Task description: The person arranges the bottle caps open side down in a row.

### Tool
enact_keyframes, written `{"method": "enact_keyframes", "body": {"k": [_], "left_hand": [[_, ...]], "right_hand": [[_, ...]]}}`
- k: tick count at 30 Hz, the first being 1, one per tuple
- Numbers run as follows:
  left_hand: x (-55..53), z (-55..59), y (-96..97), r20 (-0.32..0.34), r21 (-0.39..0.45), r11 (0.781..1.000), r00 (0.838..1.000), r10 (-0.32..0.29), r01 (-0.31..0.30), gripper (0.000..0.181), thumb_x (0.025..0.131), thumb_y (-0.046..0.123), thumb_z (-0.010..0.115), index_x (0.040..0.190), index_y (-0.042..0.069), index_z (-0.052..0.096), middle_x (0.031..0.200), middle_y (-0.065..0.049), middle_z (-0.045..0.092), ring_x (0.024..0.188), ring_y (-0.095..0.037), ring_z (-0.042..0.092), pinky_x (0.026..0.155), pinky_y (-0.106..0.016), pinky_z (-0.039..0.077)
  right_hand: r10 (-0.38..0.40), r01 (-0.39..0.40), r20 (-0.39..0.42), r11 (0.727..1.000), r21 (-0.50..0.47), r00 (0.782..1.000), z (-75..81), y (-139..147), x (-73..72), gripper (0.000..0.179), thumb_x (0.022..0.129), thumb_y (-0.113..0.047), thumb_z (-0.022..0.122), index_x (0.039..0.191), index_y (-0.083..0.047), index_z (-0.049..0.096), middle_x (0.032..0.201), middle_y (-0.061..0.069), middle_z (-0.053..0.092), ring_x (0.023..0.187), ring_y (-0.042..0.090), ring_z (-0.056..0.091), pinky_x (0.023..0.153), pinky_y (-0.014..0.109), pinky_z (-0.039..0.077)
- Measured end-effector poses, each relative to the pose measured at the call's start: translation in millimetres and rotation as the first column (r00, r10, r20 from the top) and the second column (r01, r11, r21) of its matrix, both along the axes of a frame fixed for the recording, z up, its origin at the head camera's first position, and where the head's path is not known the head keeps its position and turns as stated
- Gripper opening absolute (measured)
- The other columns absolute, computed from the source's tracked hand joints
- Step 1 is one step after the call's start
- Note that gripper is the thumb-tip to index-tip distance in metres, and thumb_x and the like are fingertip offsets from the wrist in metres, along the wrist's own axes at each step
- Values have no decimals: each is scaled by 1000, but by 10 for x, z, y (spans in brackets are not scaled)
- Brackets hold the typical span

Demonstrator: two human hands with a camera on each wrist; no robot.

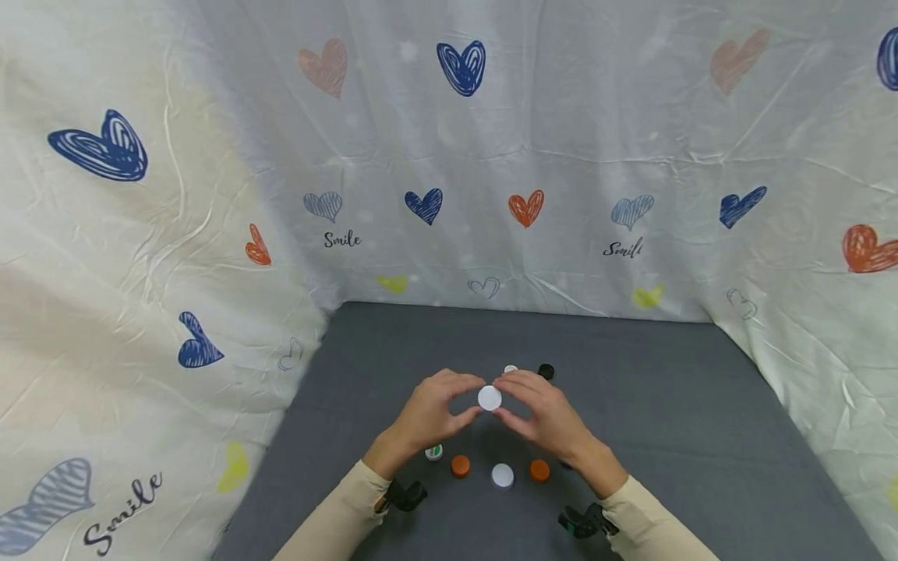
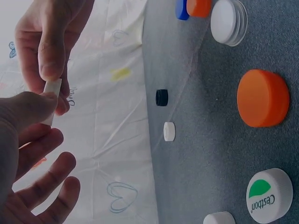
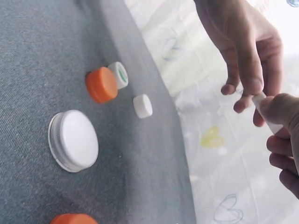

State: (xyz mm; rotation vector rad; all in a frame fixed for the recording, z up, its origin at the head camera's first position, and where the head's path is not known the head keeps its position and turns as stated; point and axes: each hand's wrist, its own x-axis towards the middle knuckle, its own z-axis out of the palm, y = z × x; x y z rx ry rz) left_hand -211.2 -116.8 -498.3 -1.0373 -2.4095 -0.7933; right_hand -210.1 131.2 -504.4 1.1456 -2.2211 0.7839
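Between my two hands, a flat white bottle cap point(image 1: 489, 398) is held up above the dark grey table, its round face toward the head camera. My left hand point(image 1: 431, 409) pinches its left edge between thumb and fingers. On the opposite edge, the thumb and fingers of my right hand point(image 1: 543, 409) grip it too. The left wrist view shows the cap point(image 2: 53, 87) edge-on, as a thin white strip, with the other left fingers spread loosely below. In the right wrist view the cap point(image 3: 268, 116) is partly covered by the thumbs.
On the grey table point(image 1: 666, 436) lie two orange caps point(image 1: 460, 466), a larger white lid point(image 1: 502, 475) and a white cap with green print point(image 1: 434, 452). Farther back sit a black cap point(image 1: 546, 372) and a small white cap point(image 2: 169, 131). A blue cap point(image 2: 182, 9) shows partly.
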Motion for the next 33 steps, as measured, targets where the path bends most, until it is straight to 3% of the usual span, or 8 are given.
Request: {"method": "enact_keyframes", "body": {"k": [11, 16, 20, 26, 33], "left_hand": [[-93, -5, -173, -29, -107, 992, 998, 62, -64, 37, 87, 31, 80, 121, 18, 73, 115, 6, 73, 102, -11, 64, 87, -31, 56], [-137, -16, -251, -18, -154, 985, 996, 82, -83, 32, 87, 28, 80, 116, 17, 74, 110, 5, 75, 97, -13, 65, 84, -33, 56], [-166, -61, -293, 26, -209, 973, 995, 100, -92, 28, 86, 25, 81, 112, 16, 76, 106, 3, 76, 93, -14, 65, 81, -35, 56], [-235, -231, -335, 77, -316, 942, 986, 149, -117, 27, 85, 26, 81, 110, 17, 77, 104, 3, 76, 92, -15, 65, 79, -37, 56], [-266, -422, -308, 80, -451, 883, 980, 183, -128, 26, 86, 29, 80, 111, 21, 77, 103, 6, 76, 92, -18, 66, 81, -43, 55]], "right_hand": [[-13, 14, -9, 998, 67, 1000, 33, -220, -139, 41, 85, -27, 82, 120, -9, 71, 117, 4, 71, 111, 22, 65, 94, 42, 54], [-37, 31, 49, 992, 119, 998, -10, -350, -232, 35, 87, -29, 80, 115, -12, 73, 113, 1, 71, 109, 19, 66, 92, 41, 55], [-52, 33, 109, 985, 171, 993, -93, -440, -290, 31, 87, -30, 79, 113, -13, 74, 111, -1, 72, 106, 17, 66, 89, 38, 56], [-54, 24, 140, 978, 208, 989, -300, -545, -356, 27, 87, -28, 80, 110, -13, 75, 107, 0, 73, 103, 17, 67, 88, 38, 56], [-77, 21, 215, 967, 252, 974, -510, -610, -356, 28, 87, -26, 79, 110, -11, 75, 110, 3, 72, 107, 20, 66, 92, 40, 54]]}}
